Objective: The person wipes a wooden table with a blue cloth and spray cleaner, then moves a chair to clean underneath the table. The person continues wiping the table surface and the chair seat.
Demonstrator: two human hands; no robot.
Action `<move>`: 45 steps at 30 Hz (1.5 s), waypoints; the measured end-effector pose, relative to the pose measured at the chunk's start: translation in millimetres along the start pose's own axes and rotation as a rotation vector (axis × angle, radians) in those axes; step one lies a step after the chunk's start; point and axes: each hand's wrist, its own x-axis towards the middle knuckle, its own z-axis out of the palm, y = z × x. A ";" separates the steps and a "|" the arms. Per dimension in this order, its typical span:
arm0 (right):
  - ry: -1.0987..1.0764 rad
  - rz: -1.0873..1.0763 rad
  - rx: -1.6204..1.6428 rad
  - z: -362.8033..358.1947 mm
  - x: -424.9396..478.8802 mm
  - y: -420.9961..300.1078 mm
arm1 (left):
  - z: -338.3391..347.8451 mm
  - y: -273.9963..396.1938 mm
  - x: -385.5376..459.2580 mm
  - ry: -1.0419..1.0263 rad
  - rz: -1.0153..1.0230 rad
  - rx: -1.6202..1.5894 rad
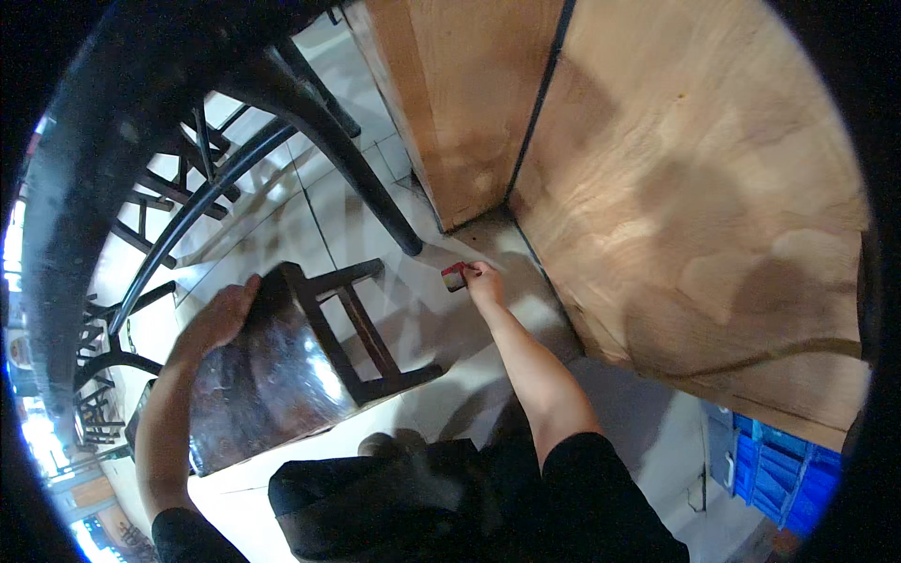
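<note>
My right hand (484,279) is shut on a small red item (454,276), possibly a packet, with a pale patch on its side; it is held low over the tiled floor. My left hand (229,310) rests against the upper edge of a dark wooden stool (274,373), which is tilted over, its glossy seat facing left and its legs pointing right. Whether the fingers grip the stool's edge cannot be told, as they are partly turned away.
A black table (77,190) with curved legs (352,169) stands at the upper left, dark stools beyond it. Wooden panels (704,176) meet in a corner at the right. Blue plastic crates (774,471) are at the lower right. Light tiles (281,239) cover the floor.
</note>
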 end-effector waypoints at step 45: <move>0.152 -0.069 0.241 177.8 80.6 30.7 | -75.8 96.1 -157.0 0.961 1.184 -1.532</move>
